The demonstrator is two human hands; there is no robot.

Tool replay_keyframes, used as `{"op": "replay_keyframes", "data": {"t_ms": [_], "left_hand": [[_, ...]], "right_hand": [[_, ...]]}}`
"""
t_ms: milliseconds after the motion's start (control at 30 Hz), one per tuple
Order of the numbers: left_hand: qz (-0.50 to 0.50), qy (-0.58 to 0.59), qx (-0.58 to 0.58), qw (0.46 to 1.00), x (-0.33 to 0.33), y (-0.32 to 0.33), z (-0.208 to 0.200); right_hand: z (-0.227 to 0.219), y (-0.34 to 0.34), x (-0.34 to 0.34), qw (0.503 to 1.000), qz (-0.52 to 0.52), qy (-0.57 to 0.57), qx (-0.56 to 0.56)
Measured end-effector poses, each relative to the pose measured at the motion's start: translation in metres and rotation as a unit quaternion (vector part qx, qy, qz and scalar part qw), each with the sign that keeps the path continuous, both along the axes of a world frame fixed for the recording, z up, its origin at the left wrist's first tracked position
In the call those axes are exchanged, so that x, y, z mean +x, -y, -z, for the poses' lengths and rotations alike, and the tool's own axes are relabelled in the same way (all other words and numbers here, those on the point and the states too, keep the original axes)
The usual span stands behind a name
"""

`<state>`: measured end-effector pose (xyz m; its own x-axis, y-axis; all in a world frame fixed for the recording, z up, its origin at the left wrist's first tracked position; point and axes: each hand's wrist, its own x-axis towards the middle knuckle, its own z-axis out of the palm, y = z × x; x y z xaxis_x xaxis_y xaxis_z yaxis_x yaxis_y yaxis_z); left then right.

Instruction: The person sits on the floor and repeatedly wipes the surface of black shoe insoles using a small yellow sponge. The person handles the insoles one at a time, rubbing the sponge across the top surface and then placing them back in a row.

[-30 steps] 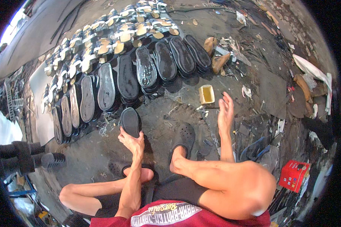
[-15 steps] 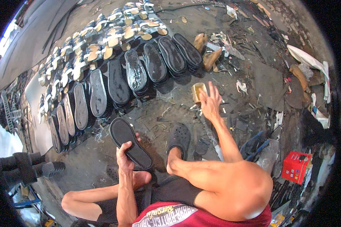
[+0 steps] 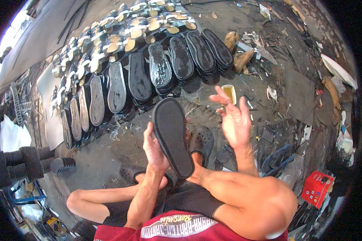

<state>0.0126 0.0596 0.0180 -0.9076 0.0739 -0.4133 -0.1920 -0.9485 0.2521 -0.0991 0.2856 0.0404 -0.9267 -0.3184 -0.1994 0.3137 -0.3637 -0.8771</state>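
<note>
My left hand [image 3: 156, 154] is wrapped round the edge of a black shoe sole [image 3: 171, 136], held up in front of my body with its broad flat face toward me. To the right of the sole, my right hand [image 3: 236, 126] is raised with its fingers apart and nothing visible in it. Just beyond those fingertips, a small tray-like container [image 3: 229, 94] with a yellowish inside rests on the ground, partly covered by the hand. A curved row of black soles [image 3: 140, 76] lies in stacks ahead, some with a wet shine.
Behind the stacks stand many sandal uppers [image 3: 136, 30] with tan bottoms. Two brown shoe lasts [image 3: 243, 60] lie at the row's right end. Scraps litter the ground at right, near a red box [image 3: 317, 188]. More black soles [image 3: 22, 166] are piled at left. My feet wear black clogs [image 3: 202, 140].
The sole has moved right and up, turning more upright in my left hand. My right hand has drawn back toward me from the container, fingers still spread. The view has shifted slightly.
</note>
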Motion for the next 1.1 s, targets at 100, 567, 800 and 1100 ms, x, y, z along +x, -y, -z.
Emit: {"op": "replay_keyframes", "data": {"t_ms": [100, 567, 800, 1100], "left_hand": [[0.008, -0.036, 0.001, 0.999, -0.001, -0.007, -0.010], [-0.097, -0.028, -0.319, 0.942, -0.008, -0.037, -0.021], [-0.036, 0.015, -0.237, 0.971, -0.003, -0.019, -0.017], [0.019, 0.059, -0.233, 0.971, -0.004, -0.004, -0.032]], "right_hand": [[-0.029, 0.051, 0.013, 0.978, -0.093, -0.169, 0.080], [-0.007, 0.083, 0.030, 0.800, -0.112, -0.422, 0.412], [0.000, 0.077, 0.019, 0.751, -0.134, -0.439, 0.474], [-0.007, 0.071, 0.008, 0.705, -0.167, -0.478, 0.497]]}}
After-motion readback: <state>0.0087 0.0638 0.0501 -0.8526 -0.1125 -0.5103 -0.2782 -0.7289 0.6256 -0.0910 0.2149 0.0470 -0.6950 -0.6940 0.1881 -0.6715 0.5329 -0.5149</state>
